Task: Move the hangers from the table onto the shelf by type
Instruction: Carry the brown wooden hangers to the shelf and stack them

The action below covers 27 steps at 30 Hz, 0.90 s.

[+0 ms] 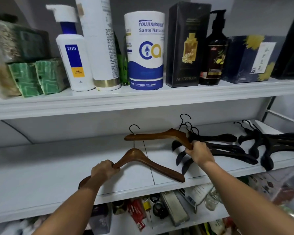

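- My left hand (103,170) grips the near brown hanger (143,160), with the fingers curled tight round its left arm. The tip of that arm pokes out below my wrist.
- This hanger lies low over the front of the middle shelf (41,167), its right tip near the shelf's front edge. I cannot tell whether it touches the board. Its black wire hook points up and away from me.
- My right hand (199,153) holds the far brown hanger (159,135), with the fingers wrapped round the end of its right arm. The hanger sits farther back over the same shelf, and its left arm reaches out level to the left.
- Just beside my right hand, a pile of black hangers (224,148) lies on the shelf with its hooks bunched at the back.
- A second pile of black hangers (270,145) lies farther right on the same shelf, apart from the first.
- The top shelf (143,97) carries a white pump bottle (73,53), a blue and white canister (145,51), a dark box (185,44) and a dark pump bottle (214,53).
- Green packets (37,77) are stacked at its left end.
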Tool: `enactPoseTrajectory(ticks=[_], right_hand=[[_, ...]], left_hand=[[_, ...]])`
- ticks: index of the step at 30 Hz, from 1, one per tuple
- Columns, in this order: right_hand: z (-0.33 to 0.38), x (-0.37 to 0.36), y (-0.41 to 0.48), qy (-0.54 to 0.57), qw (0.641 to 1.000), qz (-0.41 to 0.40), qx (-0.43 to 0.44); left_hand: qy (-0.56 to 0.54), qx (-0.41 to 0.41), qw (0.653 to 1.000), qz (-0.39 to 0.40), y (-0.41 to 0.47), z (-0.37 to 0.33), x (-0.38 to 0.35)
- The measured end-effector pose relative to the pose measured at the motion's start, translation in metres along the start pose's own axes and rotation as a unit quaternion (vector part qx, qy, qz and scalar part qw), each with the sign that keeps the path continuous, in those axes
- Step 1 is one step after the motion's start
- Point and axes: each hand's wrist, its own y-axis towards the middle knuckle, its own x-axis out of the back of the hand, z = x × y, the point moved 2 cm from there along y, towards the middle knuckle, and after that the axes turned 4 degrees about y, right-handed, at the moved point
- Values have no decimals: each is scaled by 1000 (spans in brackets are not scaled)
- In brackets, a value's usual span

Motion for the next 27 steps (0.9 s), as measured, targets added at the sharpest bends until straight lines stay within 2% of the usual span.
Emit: enactPoseTrajectory(ticks=[8,12,21,27], right_hand=[[14,-34,22,-26,999,28,-8],[13,-43,37,-31,998,42,-20],[9,-50,69,-44,997,54,-35],[6,-55,85,-51,996,55,-38]], left_hand=[[16,23,999,24,23,12,-22],[-2,28,1000,3,38,13,-31],[44,-69,995,-64,81,-4,-47],[75,-75,992,-74,104,-15,-46]])
